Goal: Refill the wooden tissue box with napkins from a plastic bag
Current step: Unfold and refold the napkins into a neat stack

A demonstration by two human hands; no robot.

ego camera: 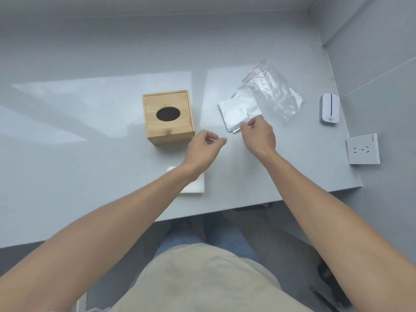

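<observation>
Grey walls close in a pale grey worktop (pixel 90 136) on the far and right sides, and the person sits at its near edge.

A square wooden tissue box with an oval slot in its lid (pixel 168 117) stands upright near the middle of the worktop, lid on and slot dark, so it looks empty. Toward the right edge lies a clear plastic zip bag with a red seal strip (pixel 273 91), crumpled and flat, its mouth toward the far edge. A loose stack of white folded napkins (pixel 236 112) lies against the bag's left side, partly under it, apparently already out of the bag and placed where the right hand can reach.

The right hand (pixel 258 136) is at the near edge of that stack, thumb and forefinger pinched together on a corner of the top napkins, probably to peel off or gather a bundle. The left hand (pixel 203 146) hovers just beside the box's near right corner, fingers loosely curled and holding nothing, likely ready to steady the box or slide its lid. A separate white folded napkin (pixel 198 184) lies near the worktop's near edge, partly hidden under the left forearm.

By the right edge sit a small white oblong device (pixel 329 109) and a white socket plate (pixel 362 149), both well apart from the work.
</observation>
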